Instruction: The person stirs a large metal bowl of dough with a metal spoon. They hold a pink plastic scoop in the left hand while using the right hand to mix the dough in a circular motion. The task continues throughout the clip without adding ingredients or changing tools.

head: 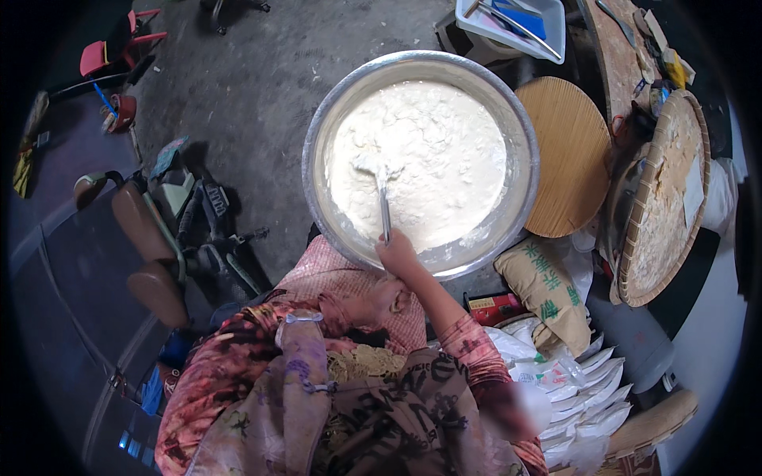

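Observation:
A large round metal basin (528, 149) stands in front of me, holding a thick, lumpy white batter or wet dough (440, 160). My right hand (397, 254), over the basin's near rim, is closed around the metal handle of a stirring utensil (384, 208). Its far end is sunk in the white mass left of the middle and coated with it, so its shape is hidden. My left hand (387, 300) lies close to my right wrist, just outside the near rim, above my lap; its fingers are partly hidden and whether it grips anything is unclear.
Right of the basin are a round slatted wooden lid (565, 157), a flour-dusted woven tray (667, 202), a printed sack (545, 291) and stacked white packages (586, 398). A white plastic tub (553, 30) with tools stands at the back right. At left are a parked vehicle (158, 250) and a red chair (94, 58).

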Available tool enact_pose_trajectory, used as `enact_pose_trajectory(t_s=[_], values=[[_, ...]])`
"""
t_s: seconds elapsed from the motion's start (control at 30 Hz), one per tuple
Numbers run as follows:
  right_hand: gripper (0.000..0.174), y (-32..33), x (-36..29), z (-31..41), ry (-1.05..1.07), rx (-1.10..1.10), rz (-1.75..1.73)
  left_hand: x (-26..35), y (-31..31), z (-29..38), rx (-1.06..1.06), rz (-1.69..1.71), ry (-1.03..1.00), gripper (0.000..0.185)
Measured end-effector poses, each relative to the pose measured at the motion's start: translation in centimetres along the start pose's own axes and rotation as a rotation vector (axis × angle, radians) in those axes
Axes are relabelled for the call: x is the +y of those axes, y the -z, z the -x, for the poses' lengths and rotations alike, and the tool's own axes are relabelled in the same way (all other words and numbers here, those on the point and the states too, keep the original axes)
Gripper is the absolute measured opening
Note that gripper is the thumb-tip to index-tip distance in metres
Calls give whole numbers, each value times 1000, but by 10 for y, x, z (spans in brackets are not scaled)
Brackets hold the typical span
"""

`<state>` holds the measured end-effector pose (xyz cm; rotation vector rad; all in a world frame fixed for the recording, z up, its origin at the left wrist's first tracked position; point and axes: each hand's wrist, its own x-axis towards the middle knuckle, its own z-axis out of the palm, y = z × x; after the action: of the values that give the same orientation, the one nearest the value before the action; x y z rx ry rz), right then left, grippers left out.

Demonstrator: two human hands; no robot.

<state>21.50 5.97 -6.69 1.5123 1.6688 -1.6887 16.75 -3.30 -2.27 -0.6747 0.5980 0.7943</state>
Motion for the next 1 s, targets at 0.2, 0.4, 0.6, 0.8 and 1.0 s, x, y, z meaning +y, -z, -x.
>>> enact_pose_trajectory(t_s=[0.2, 0.4, 0.6, 0.8, 1.0], values=[[24, -6, -40, -45, 162, 168, 8, 34, -5, -16, 557, -556, -603, 19], [32, -25, -48, -20, -20, -109, 347, 6, 18, -2, 472, -584, -394, 12], [33, -14, -17, 33, -112, -293, 480, -45, 13, -2, 230, 90, 110, 12], [33, -1, 13, 54, -124, -209, 342, -45, -6, 8, -114, 419, 491, 12], [28, -13, -27, 9, 168, 105, 181, 4, -12, 19, 123, -142, -108, 15]])
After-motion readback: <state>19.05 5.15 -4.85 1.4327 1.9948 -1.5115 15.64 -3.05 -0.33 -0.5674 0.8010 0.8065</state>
